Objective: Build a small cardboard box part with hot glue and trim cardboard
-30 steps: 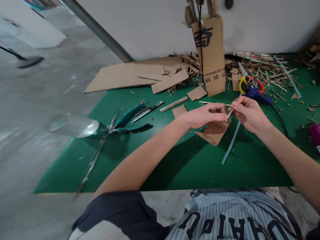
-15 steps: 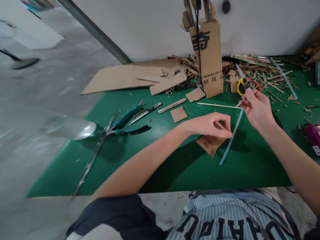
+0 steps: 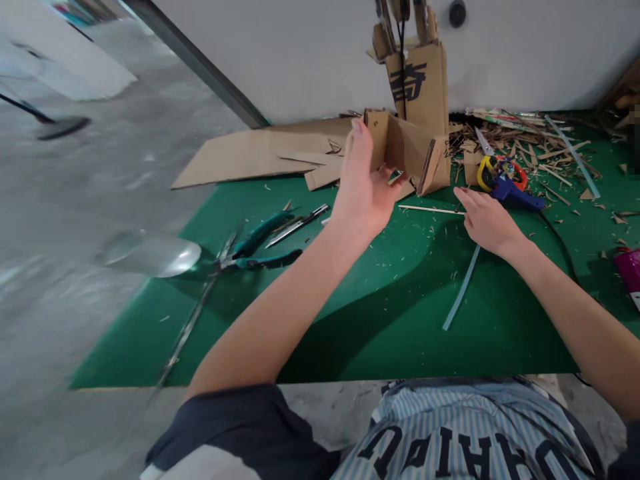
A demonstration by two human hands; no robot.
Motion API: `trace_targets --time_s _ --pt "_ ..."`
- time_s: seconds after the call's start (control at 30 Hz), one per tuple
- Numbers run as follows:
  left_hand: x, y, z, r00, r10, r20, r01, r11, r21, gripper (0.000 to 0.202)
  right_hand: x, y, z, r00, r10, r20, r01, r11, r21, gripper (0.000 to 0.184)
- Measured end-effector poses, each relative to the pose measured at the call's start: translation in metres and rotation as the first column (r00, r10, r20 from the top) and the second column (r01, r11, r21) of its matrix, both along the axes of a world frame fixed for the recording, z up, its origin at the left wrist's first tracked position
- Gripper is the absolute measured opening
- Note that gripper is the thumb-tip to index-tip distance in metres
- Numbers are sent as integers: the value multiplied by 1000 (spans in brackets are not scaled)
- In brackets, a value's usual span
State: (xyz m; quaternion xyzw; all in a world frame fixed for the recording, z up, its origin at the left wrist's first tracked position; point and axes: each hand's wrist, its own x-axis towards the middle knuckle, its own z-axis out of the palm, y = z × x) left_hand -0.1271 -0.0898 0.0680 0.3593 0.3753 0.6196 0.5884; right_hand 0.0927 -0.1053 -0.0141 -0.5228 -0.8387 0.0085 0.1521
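My left hand is raised above the green mat and grips a folded cardboard piece, held upright in front of the tall cardboard box. My right hand rests low on the mat with its fingers stretched toward a thin wooden stick lying there. Its fingertips touch or nearly touch the stick's end. A pale blue strip runs out from under the right hand toward me.
Green-handled pliers and a metal cutter lie on the mat's left. A blue glue gun and yellow-red scissors sit at right. Flat cardboard sheets and scraps pile against the wall. A pink object lies at the right edge.
My left hand lifted the cardboard piece from the mat up toward the tall box. My right hand dropped from mid-air to the mat by the thin stick.
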Motion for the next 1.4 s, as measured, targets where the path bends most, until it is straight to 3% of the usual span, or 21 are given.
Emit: trace_targets --time_s 0.13,0.23,0.33,0.5,0.57,0.67,0.77,0.87,1.0,1.1,1.17,1.27,1.4 --pt "0 -5 -3 999 -35 -35 39 993 116 28 -5 -3 3 989 -67 135 70 997 -15 33" --pt "1 -8 -6 986 -98 -138 119 981 155 34 -7 -4 4 973 -102 206 106 994 -9 29" --pt "-1 -8 -8 975 -134 -178 169 966 197 38 -5 -6 3 978 -88 191 74 994 78 29" --pt "-6 -7 -2 987 -137 -84 155 950 270 31 3 -11 0 997 -42 -61 52 984 171 27" --pt "-9 -7 4 990 -142 -6 139 957 255 24 4 -12 0 988 -29 -155 54 986 156 22" --pt "-15 -3 8 996 -89 22 83 975 205 31 2 -13 0 964 -28 -265 55 994 96 18" --pt "-25 7 2 990 -54 -130 76 983 169 48 1 -12 1 902 -32 -432 49 998 30 17" --pt "-34 17 -8 929 -111 -353 173 974 149 65 1 -10 2 853 -20 -521 23 1000 0 24" --pt "-34 19 -12 937 -70 -342 119 985 123 77 -2 -15 9 920 -7 -392 2 1000 -14 37" --pt "-31 15 -12 965 -132 -227 157 983 95 74 -5 -24 17 974 24 -226 -17 999 36 40" --pt "-30 14 -12 968 -192 -161 206 975 78 71 -7 -28 20 976 26 -218 -16 999 49 40" --pt "-30 14 -13 972 -220 -82 227 971 77 69 -9 -26 17 889 10 -458 -39 998 -53 38" --pt "-29 15 -12 974 -220 -46 222 974 45 66 -11 -15 9 563 -100 -820 -180 954 -240 25"
